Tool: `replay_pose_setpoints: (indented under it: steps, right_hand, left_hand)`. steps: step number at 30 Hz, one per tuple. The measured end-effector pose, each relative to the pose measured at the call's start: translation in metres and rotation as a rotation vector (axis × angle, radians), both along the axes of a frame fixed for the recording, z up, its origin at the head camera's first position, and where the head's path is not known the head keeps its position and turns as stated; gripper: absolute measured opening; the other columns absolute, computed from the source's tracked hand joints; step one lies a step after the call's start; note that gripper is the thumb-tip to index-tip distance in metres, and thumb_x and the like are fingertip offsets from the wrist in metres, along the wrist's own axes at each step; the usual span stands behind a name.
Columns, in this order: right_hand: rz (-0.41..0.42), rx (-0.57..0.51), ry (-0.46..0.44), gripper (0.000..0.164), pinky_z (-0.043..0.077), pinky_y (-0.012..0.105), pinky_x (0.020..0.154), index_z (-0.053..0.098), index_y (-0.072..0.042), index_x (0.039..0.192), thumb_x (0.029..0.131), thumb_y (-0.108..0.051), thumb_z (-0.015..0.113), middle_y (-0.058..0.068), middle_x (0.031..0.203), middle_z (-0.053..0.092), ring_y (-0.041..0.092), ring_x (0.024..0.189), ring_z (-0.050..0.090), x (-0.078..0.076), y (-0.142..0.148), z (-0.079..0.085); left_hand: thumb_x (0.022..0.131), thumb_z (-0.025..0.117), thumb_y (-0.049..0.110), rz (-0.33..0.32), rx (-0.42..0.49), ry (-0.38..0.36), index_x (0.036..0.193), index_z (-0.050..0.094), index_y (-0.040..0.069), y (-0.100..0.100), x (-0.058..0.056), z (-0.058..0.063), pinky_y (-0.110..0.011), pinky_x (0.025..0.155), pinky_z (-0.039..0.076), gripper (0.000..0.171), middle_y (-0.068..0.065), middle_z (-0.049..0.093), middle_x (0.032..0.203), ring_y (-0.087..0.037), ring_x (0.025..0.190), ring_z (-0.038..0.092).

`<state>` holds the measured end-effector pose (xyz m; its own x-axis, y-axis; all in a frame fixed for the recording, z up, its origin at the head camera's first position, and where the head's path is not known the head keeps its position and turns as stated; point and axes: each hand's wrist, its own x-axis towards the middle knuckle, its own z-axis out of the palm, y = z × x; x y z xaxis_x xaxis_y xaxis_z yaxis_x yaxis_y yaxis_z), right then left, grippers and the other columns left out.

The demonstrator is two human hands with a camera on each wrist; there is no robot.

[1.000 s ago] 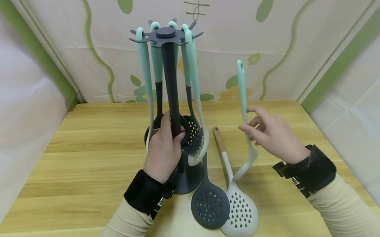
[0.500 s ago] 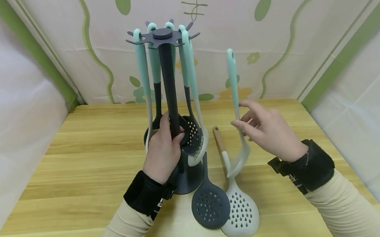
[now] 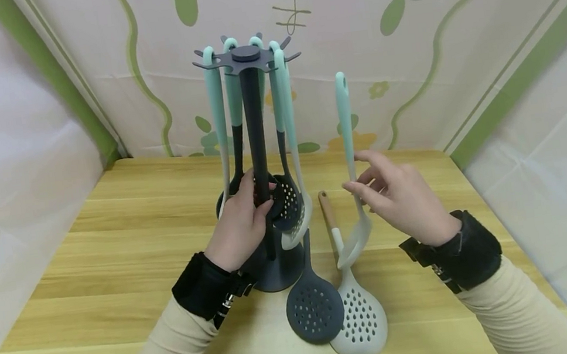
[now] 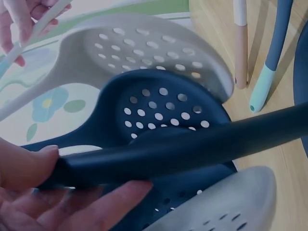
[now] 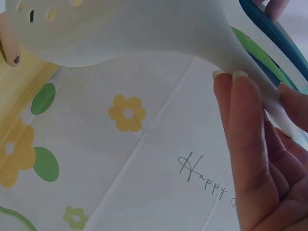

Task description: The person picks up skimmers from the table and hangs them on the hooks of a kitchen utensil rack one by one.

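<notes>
My left hand (image 3: pixel 233 227) grips the dark pole (image 3: pixel 254 121) of an upright utensil rack, thumb and fingers around it below the hanging handles. Between the thumb and fingers of my right hand (image 3: pixel 397 192) is the pale stem of a slotted spoon (image 3: pixel 356 243). Its mint handle (image 3: pixel 343 104) points up, to the right of the rack. Holes in the slotted spoon's head (image 5: pixel 53 14) show in the right wrist view. Several mint-handled utensils hang from the rack's hooked top (image 3: pixel 246 57), among them a dark slotted ladle (image 4: pixel 159 106) and a white slotted one (image 4: pixel 144 48).
On the wooden table (image 3: pixel 114 268), a dark slotted turner (image 3: pixel 314 309) overlaps a white slotted turner (image 3: pixel 365 320) with a wooden handle end, just in front of the rack's round base (image 3: pixel 279 269). A flower-printed cloth (image 3: pixel 352 44) closes off the back.
My right hand has carried the slotted spoon left and slightly up, closer to the rack, with little movement in the last half second. My left wrist has shifted slightly left, still holding the pole.
</notes>
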<state>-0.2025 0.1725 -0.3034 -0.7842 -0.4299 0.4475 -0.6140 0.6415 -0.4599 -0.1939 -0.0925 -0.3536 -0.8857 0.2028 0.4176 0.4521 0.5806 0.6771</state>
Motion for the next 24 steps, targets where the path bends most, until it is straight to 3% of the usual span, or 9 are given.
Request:
replay_pose_setpoints:
  steps: [5, 11, 19, 24]
  right_hand:
    - [0.016, -0.007, 0.036, 0.038, 0.056, 0.021, 0.050, 0.053, 0.003, 0.126, 0.092, -0.005, 0.069, 0.012, 0.084, 0.075, 0.015, 0.059, 0.067, 0.0006, -0.0014, -0.0001]
    - [0.044, -0.020, 0.089, 0.037, 0.054, 0.021, 0.048, 0.054, 0.002, 0.123, 0.090, -0.002, 0.070, 0.009, 0.080, 0.074, 0.012, 0.057, 0.066, 0.0026, -0.0030, 0.0004]
    - [0.061, -0.025, 0.144, 0.039, 0.053, 0.023, 0.047, 0.055, 0.003, 0.122, 0.088, -0.001, 0.073, 0.009, 0.078, 0.074, 0.012, 0.056, 0.065, 0.0036, -0.0070, 0.0019]
    - [0.066, -0.021, 0.173, 0.040, 0.053, 0.022, 0.048, 0.055, 0.005, 0.122, 0.087, 0.000, 0.074, 0.009, 0.078, 0.074, 0.011, 0.055, 0.064, 0.0029, -0.0093, 0.0021]
  left_hand:
    - [0.099, 0.055, -0.003, -0.029, 0.020, -0.024, 0.142, 0.038, -0.003, -0.0015, -0.0023, 0.0025, -0.043, 0.091, 0.059, 0.047, -0.016, 0.062, 0.128, -0.030, 0.116, 0.065]
    - [0.098, 0.058, 0.002, 0.005, -0.004, -0.017, 0.123, 0.054, -0.003, -0.0021, -0.0031, 0.0032, -0.045, 0.089, 0.060, 0.025, -0.016, 0.067, 0.114, -0.030, 0.110, 0.067]
    - [0.097, 0.062, 0.005, 0.052, 0.005, 0.006, 0.122, 0.057, -0.003, 0.0000, -0.0041, 0.0013, -0.043, 0.086, 0.061, 0.027, -0.015, 0.069, 0.110, -0.029, 0.105, 0.070]
    - [0.095, 0.065, 0.007, 0.086, 0.009, 0.050, 0.130, 0.053, -0.003, 0.0041, -0.0059, -0.0052, -0.042, 0.083, 0.061, 0.038, -0.015, 0.070, 0.109, -0.028, 0.102, 0.071]
